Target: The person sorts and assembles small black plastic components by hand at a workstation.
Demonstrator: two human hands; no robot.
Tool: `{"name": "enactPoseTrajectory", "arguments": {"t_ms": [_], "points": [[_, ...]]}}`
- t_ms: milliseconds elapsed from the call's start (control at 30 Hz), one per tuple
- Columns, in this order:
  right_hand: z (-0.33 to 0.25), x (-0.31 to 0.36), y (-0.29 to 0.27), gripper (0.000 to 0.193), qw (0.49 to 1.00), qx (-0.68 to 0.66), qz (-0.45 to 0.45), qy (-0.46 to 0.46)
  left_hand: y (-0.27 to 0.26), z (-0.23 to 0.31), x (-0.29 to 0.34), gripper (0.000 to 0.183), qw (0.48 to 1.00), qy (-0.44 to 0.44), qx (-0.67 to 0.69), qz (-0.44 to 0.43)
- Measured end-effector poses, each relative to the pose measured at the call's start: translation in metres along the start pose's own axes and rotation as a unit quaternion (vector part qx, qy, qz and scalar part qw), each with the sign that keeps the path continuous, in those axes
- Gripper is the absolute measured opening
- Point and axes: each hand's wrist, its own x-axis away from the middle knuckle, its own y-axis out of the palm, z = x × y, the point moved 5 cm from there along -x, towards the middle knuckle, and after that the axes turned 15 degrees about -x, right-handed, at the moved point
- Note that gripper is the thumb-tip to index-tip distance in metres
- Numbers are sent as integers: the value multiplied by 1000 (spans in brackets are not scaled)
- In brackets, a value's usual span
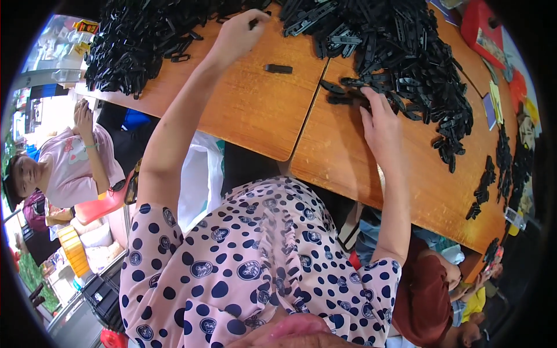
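My left hand is closed, raised over the far part of the wooden table, with a bit of black plastic showing at its curled fingers. Closer to me on the bare wood lies a single black oblong piece. At the edge of the large right heap, my right hand has its thumb and fingers around the end of a long black plastic piece. A curved black piece lies just beyond that one. The exact kind of these pieces is too small to tell.
Another heap of black pieces covers the table's far left. Smaller clusters lie at the right, near a red box. A seam divides the tabletop. One person is at the left, others at the lower right.
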Motion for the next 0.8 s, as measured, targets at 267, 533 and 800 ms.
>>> {"name": "enactPoseTrajectory", "arguments": {"t_ms": [267,533,800], "points": [[4,19,8,15,990,-124,28,65,34,49,-54,23,964,72,-230,-114],[6,15,42,19,783,-554,133,250,16,22,15,26,962,-71,235,-118],[-38,4,92,24,622,-743,143,203,40,78,123,32,781,-176,596,-61]]}}
